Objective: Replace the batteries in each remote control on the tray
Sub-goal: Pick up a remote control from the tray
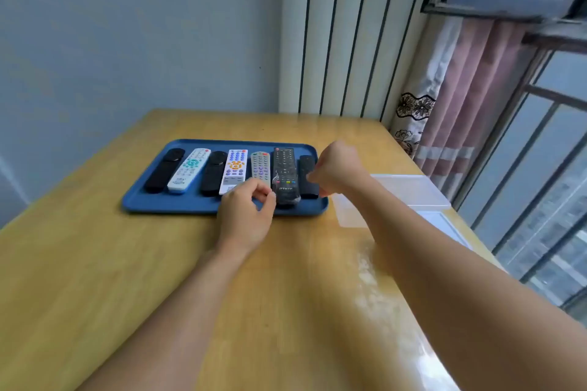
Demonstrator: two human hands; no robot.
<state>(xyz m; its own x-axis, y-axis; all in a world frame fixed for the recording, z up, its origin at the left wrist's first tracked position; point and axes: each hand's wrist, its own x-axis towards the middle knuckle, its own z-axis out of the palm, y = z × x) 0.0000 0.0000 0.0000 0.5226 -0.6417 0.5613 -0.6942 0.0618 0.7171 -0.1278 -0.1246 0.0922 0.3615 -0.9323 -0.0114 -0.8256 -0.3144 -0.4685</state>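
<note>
Left grip (246, 209): fingers curled, thumb and forefinger pinched at the near left edge of the long black remote (286, 176), seemingly on its clear wrapping; whether the body itself is held cannot be told. Right grip (338, 168): fingers curled toward the small black remote (307, 176) at the far right of the row, contact hidden behind the knuckles — grasping or merely touching cannot be told.

Seven remotes side by side, face up, on the blue tray (178, 205), set on the wooden counter (127, 279). From left: black remote (163, 170), white remote with teal buttons (189, 170), second black remote (214, 173), white remote with orange and blue buttons (234, 168), grey remote (261, 167), then the two at the hands. Clear plastic lid or box (409, 190) on the counter just right of the tray; contents not discernible, no loose batteries visible.

Likely step: picking out a remote at the right end to begin. Best done by lifting one unit clear of its neighbours, turning it face down, steadying with one hand and sliding the battery cover off with the other thumb — wrapping first, if it covers the back.

Writing: a pale logo near the bottom of the long black remote, too blurred to read. Button legends elsewhere illegible.
</note>
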